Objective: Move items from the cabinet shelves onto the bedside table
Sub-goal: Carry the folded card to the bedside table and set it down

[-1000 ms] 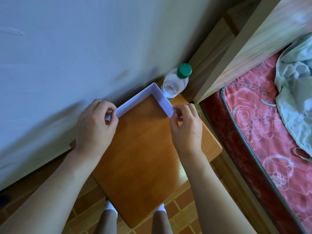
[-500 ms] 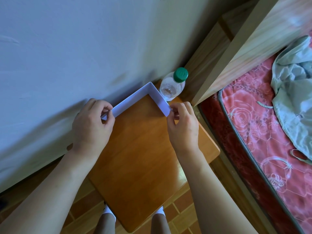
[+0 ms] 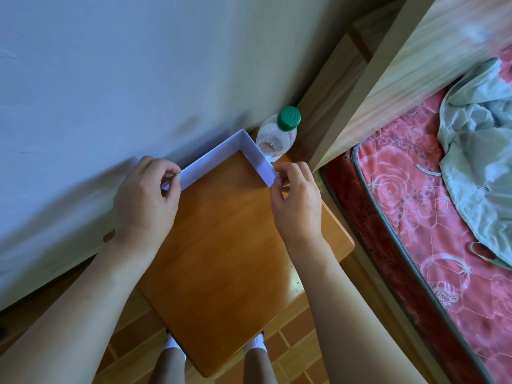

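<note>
Bedside table: both hands (left, right) pinch white strip.

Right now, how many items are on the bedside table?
2: a white L-shaped piece at the far corner, held by both hands, and a green-capped bottle just behind it. None visibly hidden.

Setting: home bedroom | Bed: mattress in red rose-patterned cover, crumpled pale green garment on it | Frame: light wooden bed board | Furniture: small wooden bedside table against painted wall | Floor: brown tiles
</note>
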